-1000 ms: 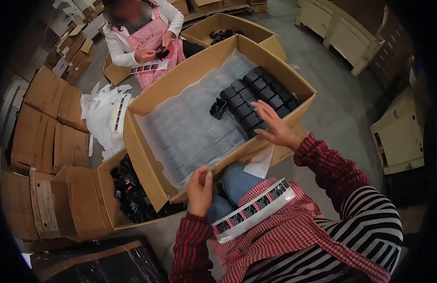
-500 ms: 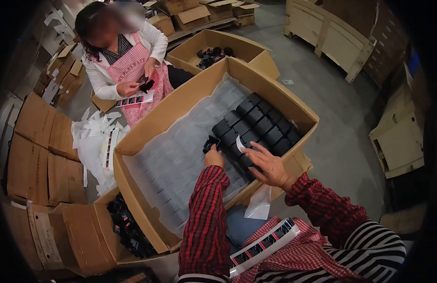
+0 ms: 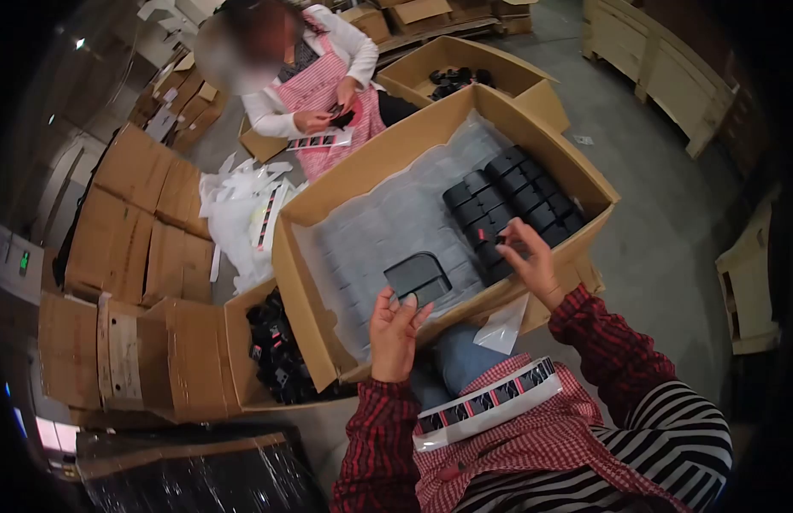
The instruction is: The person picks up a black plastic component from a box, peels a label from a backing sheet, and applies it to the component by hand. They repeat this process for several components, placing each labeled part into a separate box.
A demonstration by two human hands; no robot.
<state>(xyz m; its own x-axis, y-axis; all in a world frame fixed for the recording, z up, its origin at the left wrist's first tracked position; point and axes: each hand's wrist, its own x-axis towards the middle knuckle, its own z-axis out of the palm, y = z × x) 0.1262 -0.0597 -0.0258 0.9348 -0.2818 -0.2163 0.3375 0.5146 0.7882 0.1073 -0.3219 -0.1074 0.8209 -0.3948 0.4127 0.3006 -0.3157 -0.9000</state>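
A black, curved-edged piece [image 3: 445, 272] is between the thumb and fingers of my left hand [image 3: 395, 332], over the translucent sheet [image 3: 353, 231] lining the big carton [image 3: 321, 332]. My right hand [image 3: 533, 263] pinches a small dark thing, perhaps a sticker, with a red bit beside it, above the near end of the rows of black parts [image 3: 520, 184]. Across my lap lies a strip of black and red stickers [image 3: 490, 402]. A piece of white backing paper [image 3: 501, 329] hangs at the carton's near edge.
A co-worker [image 3: 328, 73] opposite handles a black part over a sticker sheet [image 3: 321, 139]. An open box of black parts [image 3: 281, 346] stands left of the carton, another box [image 3: 516, 68] behind it. White plastic wrap [image 3: 234, 214] and stacked cartons [image 3: 127, 205] are at the left.
The view has shifted, moving the carton right. My left hand has drawn back toward me with the black part, now turned broad side up. The white curl at my right fingertips no longer shows.
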